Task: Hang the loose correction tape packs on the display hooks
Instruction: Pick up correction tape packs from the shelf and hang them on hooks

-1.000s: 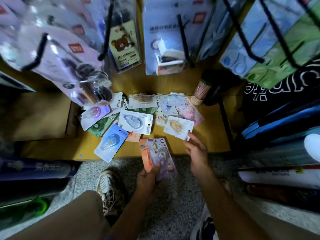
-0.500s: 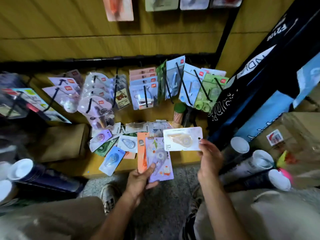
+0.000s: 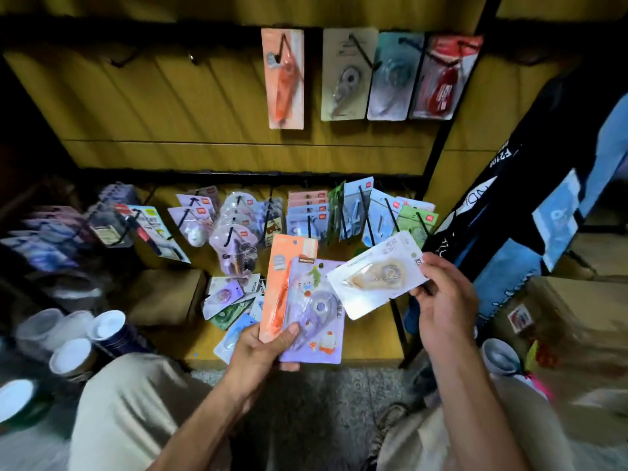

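In front of the lower hooks, the right hand (image 3: 441, 297) pinches a white pack (image 3: 375, 283) by its edge while the left hand (image 3: 261, 351) clamps the purple pack (image 3: 316, 321) and orange pack (image 3: 283, 283) — light, stiff-ish cards with slick blisters, so I'd grip the card near the hang hole.

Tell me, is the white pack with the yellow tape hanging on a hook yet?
Not yet. The white card pack with the yellow tape is held in the right hand, off any hook.

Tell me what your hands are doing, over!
Left hand holds orange pack and purple pack. Right hand holds white pack. Nothing hung yet. Way looks clear.
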